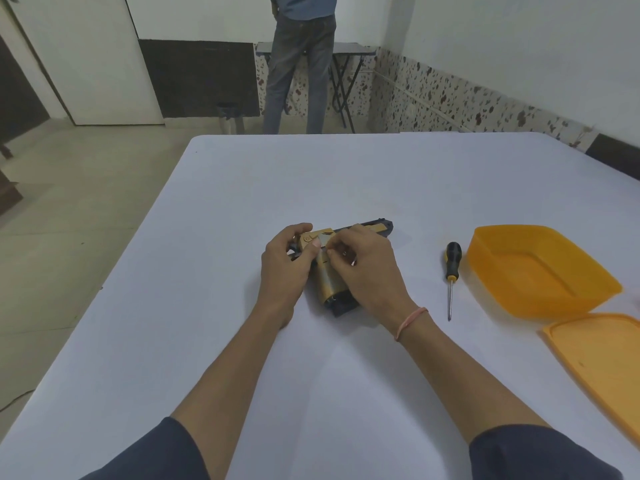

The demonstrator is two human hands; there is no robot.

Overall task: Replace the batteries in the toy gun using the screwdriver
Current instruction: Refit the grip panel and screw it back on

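Note:
A gold and black toy gun (327, 278) lies on its side in the middle of the white table (242, 188), grip toward me, barrel pointing right and away. My left hand (285, 261) grips its rear end. My right hand (367, 268) rests over the body, its fingertips pinched at a small part on the gun's side; what they pinch is too small to tell. A screwdriver (452, 268) with a black and yellow handle lies on the table to the right of my hands, tip toward me. No batteries are visible.
An open orange plastic box (540, 271) stands at the right, its orange lid (602, 358) flat in front of it. Beyond the table a person (301, 64) stands with their back turned at a folding table (349, 50).

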